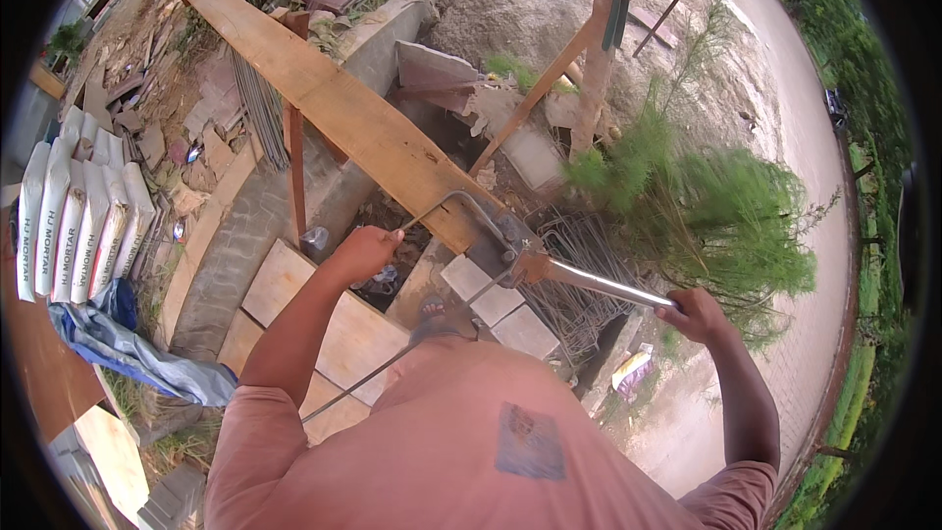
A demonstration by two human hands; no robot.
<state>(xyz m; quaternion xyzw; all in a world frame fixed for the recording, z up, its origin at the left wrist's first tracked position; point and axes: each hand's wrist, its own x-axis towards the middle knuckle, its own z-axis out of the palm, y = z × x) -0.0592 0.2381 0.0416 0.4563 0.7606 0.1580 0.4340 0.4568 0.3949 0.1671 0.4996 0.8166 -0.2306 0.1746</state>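
At the near end of the long brown wooden plank [334, 103], my left hand [365, 255] pinches a thin, bent grey metal rod [454, 193] lying against the rusty metal fitting [533, 267]. To the right, my right hand [699, 314] is wrapped round a straight silver metal pipe [608, 285]. I judge this the bending step; the next move calls for steady rod, even leverage.

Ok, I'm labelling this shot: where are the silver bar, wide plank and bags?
Silver bar [610, 285]: head view, mid-shaft.
Wide plank [336, 100]: head view, mid top face.
Bags [93, 213]: head view, a middle bag's side.
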